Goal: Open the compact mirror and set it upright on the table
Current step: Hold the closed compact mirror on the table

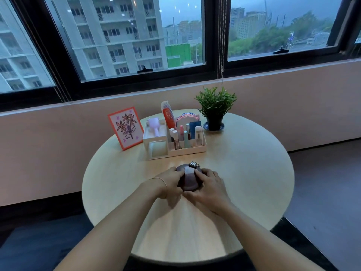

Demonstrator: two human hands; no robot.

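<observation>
A white organizer [187, 148] of cosmetics stands between a framed flower drawing [126, 127] and a potted plant [214, 108].

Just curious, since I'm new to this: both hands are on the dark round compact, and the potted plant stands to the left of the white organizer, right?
Nearly. The head view shows the potted plant right of the white organizer; both hands do hold the compact.

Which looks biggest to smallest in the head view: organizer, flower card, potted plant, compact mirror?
1. White organizer, widest.
2. Potted plant and flower card: look about alike, no ranking.
3. Compact mirror, smallest as seen, though both hands cover its sides and it sits nearer the camera.
</observation>
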